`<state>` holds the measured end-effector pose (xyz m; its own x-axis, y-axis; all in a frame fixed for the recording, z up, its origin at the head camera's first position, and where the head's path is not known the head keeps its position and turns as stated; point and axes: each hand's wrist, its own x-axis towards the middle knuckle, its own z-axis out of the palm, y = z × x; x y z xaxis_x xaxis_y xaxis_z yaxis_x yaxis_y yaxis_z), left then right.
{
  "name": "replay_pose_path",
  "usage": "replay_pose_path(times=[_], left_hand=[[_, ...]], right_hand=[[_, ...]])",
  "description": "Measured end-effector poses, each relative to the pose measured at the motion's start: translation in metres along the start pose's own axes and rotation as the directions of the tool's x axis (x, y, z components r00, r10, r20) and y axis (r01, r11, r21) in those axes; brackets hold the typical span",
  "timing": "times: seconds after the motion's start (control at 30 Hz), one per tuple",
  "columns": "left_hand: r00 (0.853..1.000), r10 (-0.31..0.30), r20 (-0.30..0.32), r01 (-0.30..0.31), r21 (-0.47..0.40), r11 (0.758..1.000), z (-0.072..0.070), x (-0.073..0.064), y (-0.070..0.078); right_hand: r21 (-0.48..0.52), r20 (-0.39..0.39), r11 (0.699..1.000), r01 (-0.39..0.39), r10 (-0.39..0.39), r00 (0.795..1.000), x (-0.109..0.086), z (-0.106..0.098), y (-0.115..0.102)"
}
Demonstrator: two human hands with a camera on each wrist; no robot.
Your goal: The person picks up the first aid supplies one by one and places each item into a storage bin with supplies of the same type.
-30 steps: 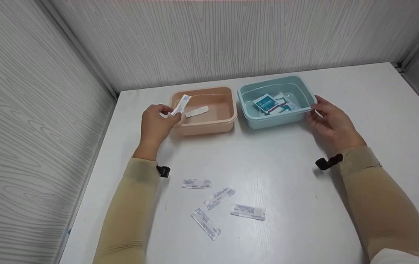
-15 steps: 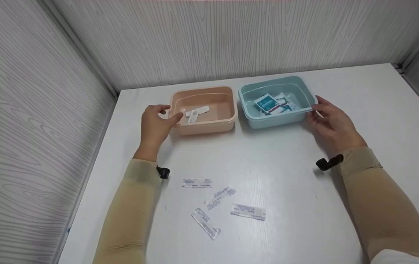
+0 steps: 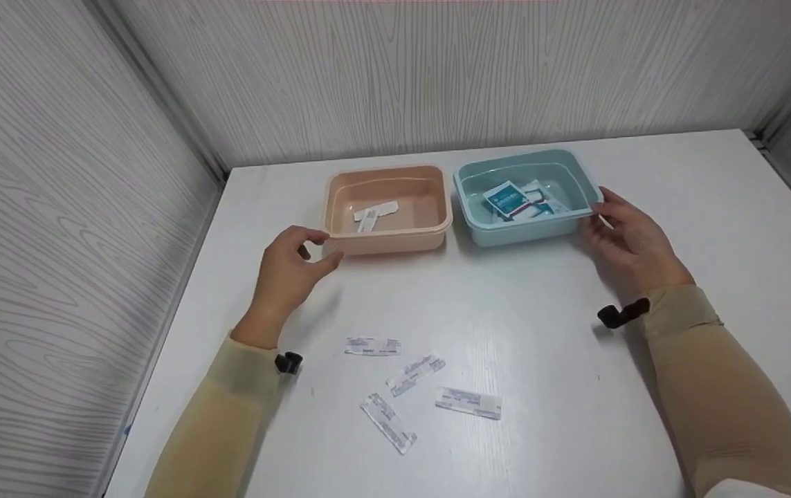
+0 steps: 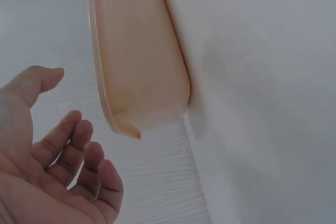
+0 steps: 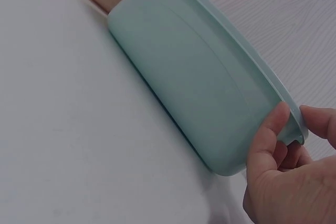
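My left hand [image 3: 291,270] hovers by the front left corner of the peach bin [image 3: 388,243], its thumb and fingers apart with nothing held. In the left wrist view the fingers [image 4: 92,156] are loosely bent, apart from the bin wall. Two white paper-wrapped strips, like adhesive bandages [image 3: 367,221], lie crossed inside that bin. At the right, my right hand [image 3: 630,238] pinches the rim of the light blue bin [image 3: 533,229] at its front right corner. The right wrist view shows the thumb above the rim and a finger [image 5: 270,132] against the outer wall.
Several flat square sachets, teal and white [image 3: 506,199], lie in the blue bin. On the table [image 3: 540,346] nearer me are several more wrapped bandages [image 3: 468,402]. Both bins stand side by side near the back wall [image 3: 409,76].
The wrapped bandage in my left hand has dropped into the peach bin across the other one. That hand has since drawn back toward me. My right hand stays at the blue bin.
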<state>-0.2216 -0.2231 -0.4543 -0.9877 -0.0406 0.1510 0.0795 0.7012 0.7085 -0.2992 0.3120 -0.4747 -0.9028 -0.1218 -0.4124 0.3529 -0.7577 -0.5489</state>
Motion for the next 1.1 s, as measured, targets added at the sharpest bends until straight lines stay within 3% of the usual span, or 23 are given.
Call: replay_pose_path(times=[0.13,0.4,0.5,0.7,0.83,1.1], left_hand=[[0.995,0.005,0.101,-0.006,0.014,1.000,0.000,-0.019,0.004],[0.964,0.051,0.260,-0.058,0.022,0.998,0.002,-0.039,0.006],[0.943,0.028,0.330,-0.053,0.069,0.996,0.002,-0.046,0.005],[0.882,0.030,0.470,-0.118,0.159,0.980,0.007,-0.059,-0.004],[0.857,0.051,0.512,-0.174,0.196,0.965,0.010,-0.067,-0.008],[0.835,0.069,0.546,-0.218,0.213,0.953,0.010,-0.075,-0.006]], right_hand=[[-0.016,0.003,1.000,0.002,-0.002,1.000,-0.002,0.002,-0.003],[0.000,0.007,1.000,0.020,-0.020,1.000,-0.001,0.007,-0.011],[0.006,0.011,1.000,0.022,-0.022,1.000,0.000,0.009,-0.012],[-0.005,0.009,0.999,0.037,-0.037,0.999,-0.001,0.004,-0.008],[-0.020,-0.003,0.999,0.029,-0.029,1.000,-0.002,0.000,-0.002],[-0.022,0.009,0.999,0.028,-0.028,1.000,-0.001,-0.002,0.004]])
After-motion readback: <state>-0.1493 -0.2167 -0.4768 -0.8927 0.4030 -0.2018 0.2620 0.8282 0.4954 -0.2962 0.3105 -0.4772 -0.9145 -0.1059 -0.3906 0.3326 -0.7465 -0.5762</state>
